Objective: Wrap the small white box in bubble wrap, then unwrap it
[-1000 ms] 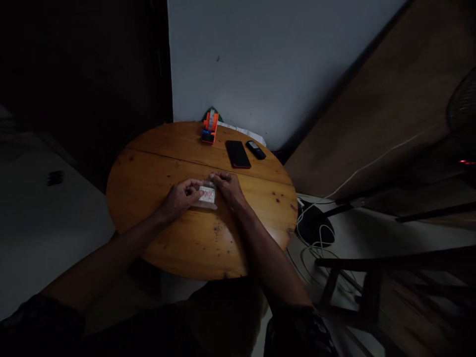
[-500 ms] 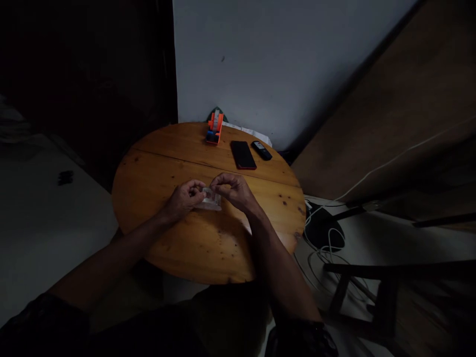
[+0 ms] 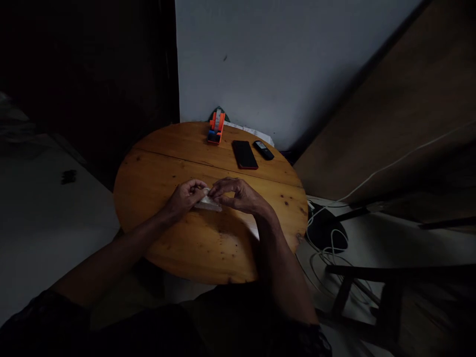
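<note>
Over the middle of the round wooden table [image 3: 167, 183], both hands meet at a small clear plastic packet [image 3: 208, 204]. My left hand [image 3: 185, 197] pinches its left side between thumb and fingers. At the packet's upper right edge is my right hand [image 3: 236, 194], its fingers bent and drawn together against the plastic. What lies inside the packet is too dark and small to make out.
Toward the wall stands an orange tape dispenser [image 3: 216, 127]. A black smartphone [image 3: 244, 154] and a small keypad phone [image 3: 264, 149] lie to its right. White cables [image 3: 330, 245] trail on the floor near a dark wooden stool frame [image 3: 386, 272].
My right hand has turned, its wrist higher and its fingers now lying over the packet's top. The packet's upper part looks folded down. My left hand keeps its hold.
</note>
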`<state>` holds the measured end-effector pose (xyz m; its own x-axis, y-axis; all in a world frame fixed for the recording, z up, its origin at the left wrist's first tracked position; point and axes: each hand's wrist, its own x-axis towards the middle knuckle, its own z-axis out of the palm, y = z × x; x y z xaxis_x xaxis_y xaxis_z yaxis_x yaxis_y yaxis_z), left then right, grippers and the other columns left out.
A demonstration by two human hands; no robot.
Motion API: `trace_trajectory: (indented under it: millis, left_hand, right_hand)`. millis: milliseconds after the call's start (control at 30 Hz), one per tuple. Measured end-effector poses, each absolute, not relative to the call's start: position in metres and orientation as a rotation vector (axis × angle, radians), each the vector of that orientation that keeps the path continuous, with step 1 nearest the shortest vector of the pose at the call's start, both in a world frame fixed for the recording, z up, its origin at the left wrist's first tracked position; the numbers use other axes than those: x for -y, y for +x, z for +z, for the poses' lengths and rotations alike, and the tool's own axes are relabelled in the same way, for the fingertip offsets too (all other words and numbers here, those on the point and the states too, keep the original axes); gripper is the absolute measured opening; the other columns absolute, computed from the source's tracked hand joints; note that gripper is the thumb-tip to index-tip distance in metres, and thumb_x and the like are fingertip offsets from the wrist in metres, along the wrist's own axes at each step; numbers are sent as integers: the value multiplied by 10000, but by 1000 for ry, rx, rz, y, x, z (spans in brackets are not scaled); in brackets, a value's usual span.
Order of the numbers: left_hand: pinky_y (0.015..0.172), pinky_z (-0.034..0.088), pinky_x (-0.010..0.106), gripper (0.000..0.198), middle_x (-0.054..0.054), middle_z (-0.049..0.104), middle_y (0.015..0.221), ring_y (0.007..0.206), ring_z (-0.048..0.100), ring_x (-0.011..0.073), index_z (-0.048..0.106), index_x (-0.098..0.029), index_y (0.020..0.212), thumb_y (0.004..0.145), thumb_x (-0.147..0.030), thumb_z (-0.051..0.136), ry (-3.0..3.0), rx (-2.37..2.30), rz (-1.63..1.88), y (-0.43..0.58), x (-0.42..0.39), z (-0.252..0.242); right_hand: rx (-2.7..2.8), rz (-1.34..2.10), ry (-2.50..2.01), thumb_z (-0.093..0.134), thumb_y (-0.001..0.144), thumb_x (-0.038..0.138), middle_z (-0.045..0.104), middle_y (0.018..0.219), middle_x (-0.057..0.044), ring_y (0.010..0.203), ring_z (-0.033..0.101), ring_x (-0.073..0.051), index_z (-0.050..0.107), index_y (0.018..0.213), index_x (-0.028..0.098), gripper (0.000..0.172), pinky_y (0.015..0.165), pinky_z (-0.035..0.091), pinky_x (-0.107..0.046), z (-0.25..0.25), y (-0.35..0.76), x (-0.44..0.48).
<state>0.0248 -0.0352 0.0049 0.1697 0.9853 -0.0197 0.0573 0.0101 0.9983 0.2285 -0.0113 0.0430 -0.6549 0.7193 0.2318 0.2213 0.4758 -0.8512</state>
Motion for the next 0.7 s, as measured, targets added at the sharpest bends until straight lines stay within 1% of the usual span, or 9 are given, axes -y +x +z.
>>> trace_trajectory:
  millis: [100,167,267,367,400,467,533,600,700]
  left_hand:
    - [550,346,211,363,-62,466,635,577,430,88,638,-154,908,623,-363,718,1372,-1173,1049,26,36,9]
    - [549,343,209,353,-68,452,624,571,415,86,632,-156,892,606,-345,713,1396,-1186,1048,27,35,10]
    - [553,344,208,344,-69,451,630,574,412,86,626,-163,887,606,-340,713,1418,-1194,1050,27,35,10]
    - [567,355,209,336,-64,460,646,586,426,89,630,-167,895,616,-333,717,1440,-1176,1059,26,35,8]
    - [569,358,208,331,-63,461,648,588,429,90,633,-167,897,621,-331,716,1447,-1169,1061,26,35,7]
    - [562,357,207,324,-63,456,640,581,425,89,635,-167,898,630,-331,713,1453,-1163,1060,26,35,7]
    - [548,353,205,322,-66,452,627,571,421,89,633,-169,902,636,-334,710,1455,-1162,1058,26,35,7]
    - [544,352,203,315,-69,446,617,564,418,88,632,-172,903,640,-327,708,1468,-1157,1059,26,35,7]
    - [552,362,203,301,-73,442,609,561,420,86,630,-175,907,649,-316,698,1483,-1145,1064,27,35,7]
  right_hand:
    - [2147,1103,-778,719,763,249,768,863,-42,1031,664,-250,780,703,246,85,1014,460,-441,43,229,11]
    - [2090,1139,-801,724,771,270,757,820,-41,1079,650,-252,782,712,247,86,1035,440,-434,43,231,11]
    - [1829,1195,-913,725,787,345,735,807,-35,1025,658,-230,761,712,242,132,978,467,-402,40,231,9]
    - [1592,1218,-1049,751,750,380,728,921,-36,922,655,-194,748,808,226,165,878,499,-362,32,229,5]
    - [1572,1248,-1075,776,718,368,723,972,-39,921,651,-188,743,858,221,206,861,503,-352,28,226,3]
    - [1571,1343,-1088,829,635,317,704,1066,-46,966,646,-193,723,956,215,354,855,511,-340,20,222,1]
    - [1566,1440,-1084,851,583,272,687,1101,-50,1005,640,-203,694,1017,213,465,853,518,-333,14,217,1]
    - [1567,1489,-1080,840,585,253,683,1082,-45,998,637,-201,675,1027,208,474,851,521,-328,10,215,1]
    - [1590,1541,-1049,808,613,240,692,1034,-26,964,635,-189,665,1014,204,428,848,519,-320,11,216,2]
